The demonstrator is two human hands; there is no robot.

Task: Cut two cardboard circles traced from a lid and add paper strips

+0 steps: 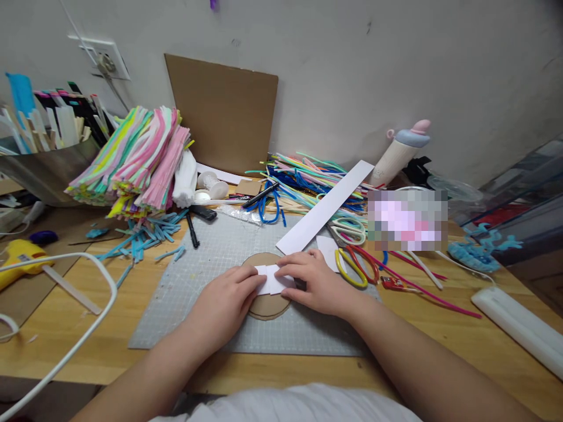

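Observation:
A round cardboard disc [267,308] lies on the grey cutting mat [176,310]. Over its middle are two small white paper pieces [269,280], overlapping, or one folded piece; I cannot tell which. My left hand [231,293] grips the left end, its fingers pressed together on the paper. From the other side, my right hand [312,278] pinches the right end between thumb and fingers. Beyond the right hand lies a long white paper strip [325,205], slanting back to the right. Scissors with yellow and red handles [352,266] rest beside my right wrist.
Bundles of pipe cleaners [136,158] stand back left, near a metal container [57,173]. A yellow glue gun [21,261] lies left, with a white cable [108,299] arching in front. A bottle [398,152] leans at the wall. A white bar [519,328] lies right.

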